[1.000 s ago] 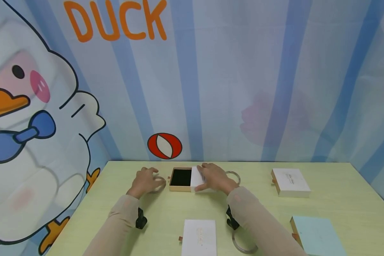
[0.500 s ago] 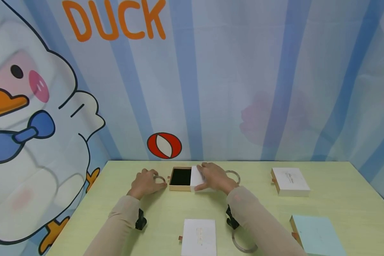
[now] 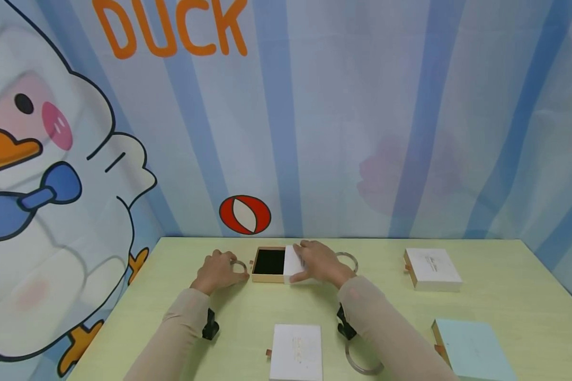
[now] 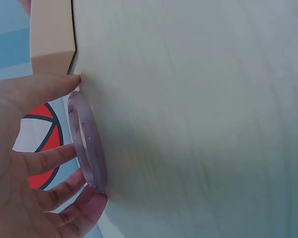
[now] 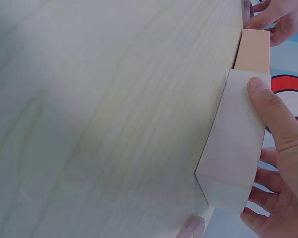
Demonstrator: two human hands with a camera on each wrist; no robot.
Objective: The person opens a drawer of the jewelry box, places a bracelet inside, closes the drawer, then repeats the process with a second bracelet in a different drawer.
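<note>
My left hand (image 3: pixel 217 272) holds a greyish-lilac bangle (image 4: pixel 93 144) between thumb and fingers. The bangle is tilted up on edge at the table, just left of a sliding drawer box. That box's drawer (image 3: pixel 268 279) is pulled partly out to the left, showing a black lining. My right hand (image 3: pixel 321 263) grips the box's white sleeve (image 5: pixel 233 129), with the thumb on its near side and fingers on the far side. A small tab (image 3: pixel 251 263) sticks out from the drawer's left end, close to my left fingertips.
Another bangle (image 3: pixel 349 257) lies behind my right wrist, and one more bangle (image 3: pixel 362 369) near the front by my right sleeve. Closed boxes stand around: a white box (image 3: pixel 295 352) in front, a white box (image 3: pixel 434 270) at right, a light blue box (image 3: pixel 474 349) at front right.
The bangle in my left hand has tipped up a little and shows more clearly between thumb and fingers. My right hand and the box have stayed in place.
</note>
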